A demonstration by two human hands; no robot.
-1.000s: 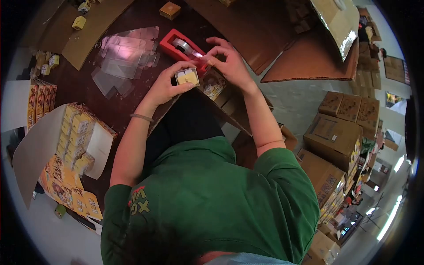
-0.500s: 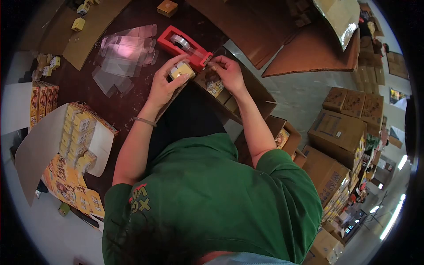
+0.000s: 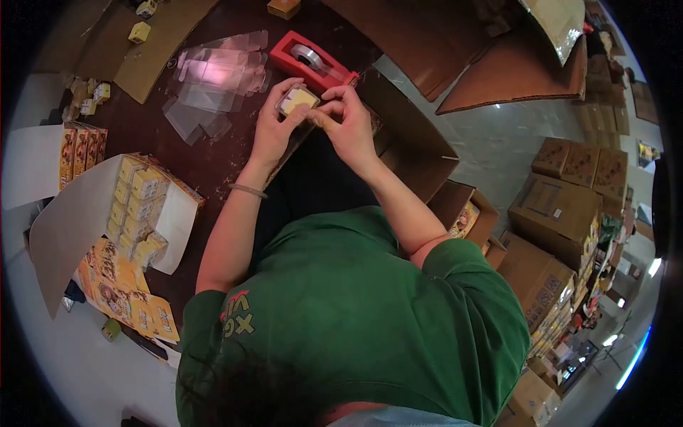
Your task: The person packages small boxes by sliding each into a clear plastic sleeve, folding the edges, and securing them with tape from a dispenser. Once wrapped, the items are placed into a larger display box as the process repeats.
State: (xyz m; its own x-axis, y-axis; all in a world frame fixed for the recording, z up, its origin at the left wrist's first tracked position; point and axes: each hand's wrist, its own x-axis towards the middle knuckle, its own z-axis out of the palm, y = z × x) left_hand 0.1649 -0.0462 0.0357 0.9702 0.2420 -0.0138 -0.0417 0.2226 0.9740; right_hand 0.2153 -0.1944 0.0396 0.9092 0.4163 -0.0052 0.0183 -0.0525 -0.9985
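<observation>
My left hand (image 3: 272,132) is closed around a small yellow-and-white box (image 3: 299,101) that has a clear, shiny casing. Against the right side of this box are the bent fingers of my right hand (image 3: 348,132), held in a pinch. What lies between those fingertips is too small to see. Just beyond both hands stands a red tape dispenser (image 3: 294,69) with a roll of clear tape (image 3: 306,55) in it. Flat clear plastic boxes (image 3: 217,75) lie in a pile on the dark table (image 3: 167,146), left of the dispenser.
An open carton (image 3: 420,153) sits right of my lap. At left, a white-lined display box (image 3: 174,238) holds several small yellow boxes (image 3: 141,192). Orange printed boxes (image 3: 83,151) stand behind it. Large brown cartons (image 3: 555,213) are stacked at right.
My right hand has left the tape dispenser's cutting end and come down and left to the small box. The left hand still holds the box. The whole view has shifted slightly.
</observation>
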